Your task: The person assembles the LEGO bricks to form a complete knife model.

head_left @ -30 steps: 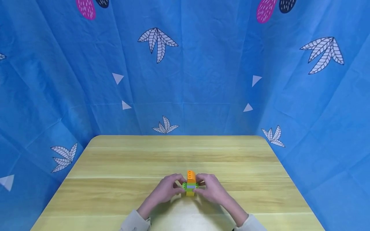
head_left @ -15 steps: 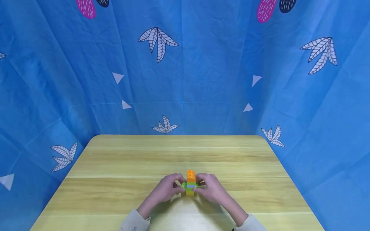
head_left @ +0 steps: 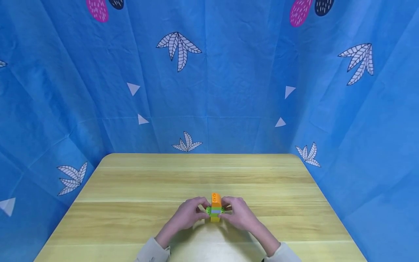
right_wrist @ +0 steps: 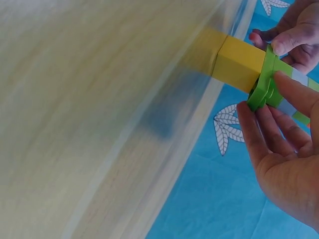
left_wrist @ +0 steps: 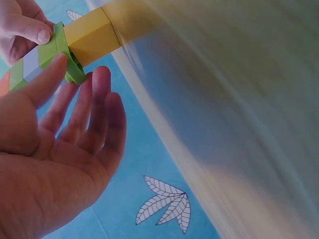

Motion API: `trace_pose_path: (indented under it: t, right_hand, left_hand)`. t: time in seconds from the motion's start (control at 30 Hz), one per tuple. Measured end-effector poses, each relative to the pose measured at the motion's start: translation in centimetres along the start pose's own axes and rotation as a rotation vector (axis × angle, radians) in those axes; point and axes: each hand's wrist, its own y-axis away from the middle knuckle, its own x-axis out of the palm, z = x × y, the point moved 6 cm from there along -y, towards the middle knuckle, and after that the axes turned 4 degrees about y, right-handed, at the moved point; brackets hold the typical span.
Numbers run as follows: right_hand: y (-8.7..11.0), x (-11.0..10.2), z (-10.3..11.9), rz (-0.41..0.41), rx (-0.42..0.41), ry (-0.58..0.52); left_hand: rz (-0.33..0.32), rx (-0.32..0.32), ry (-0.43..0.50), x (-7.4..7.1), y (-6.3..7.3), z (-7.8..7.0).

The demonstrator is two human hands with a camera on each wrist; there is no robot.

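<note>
A small upright tower of toy building bricks stands on the wooden table (head_left: 131,214), in front of the person. Its base is a yellow brick (left_wrist: 94,35); over that comes a wider green brick (right_wrist: 264,74), then a light lavender layer, another green layer and a curved orange brick (head_left: 216,199) with studs facing up. From the left, the left hand (head_left: 189,213) pinches the jutting end of the wide green brick between thumb and fingers. The right hand (head_left: 240,213) grips the opposite end the same way. Both hands' outer fingers spread away from the tower.
Blue cloth (head_left: 229,72) printed with white leaves and triangles hangs behind the table and along both sides. The table's far edge (head_left: 203,153) meets the cloth. Light sleeves (head_left: 153,251) cover the forearms.
</note>
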Motion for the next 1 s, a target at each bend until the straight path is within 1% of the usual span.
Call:
trace_pose_path:
  t: [0.3,0.57,0.8,1.0]
  right_hand:
    - [0.0,0.2,0.1,0.009,0.011,-0.011]
    - [-0.6,-0.1,0.1,-0.007,0.013,0.008]
    - [-1.3,-0.1,-0.2,-0.008,0.026,0.002]
    - [-2.0,-0.1,-0.5,0.0,0.047,-0.056]
  left_hand:
    - [-0.003,0.001,0.017,0.2,0.2,0.3]
    - [-0.019,0.006,0.029,0.2,-0.1,0.0]
    - [-0.065,0.007,-0.056,0.2,-0.8,-0.1]
    - [-0.082,-0.025,-0.091,0.0,-1.4,-0.1]
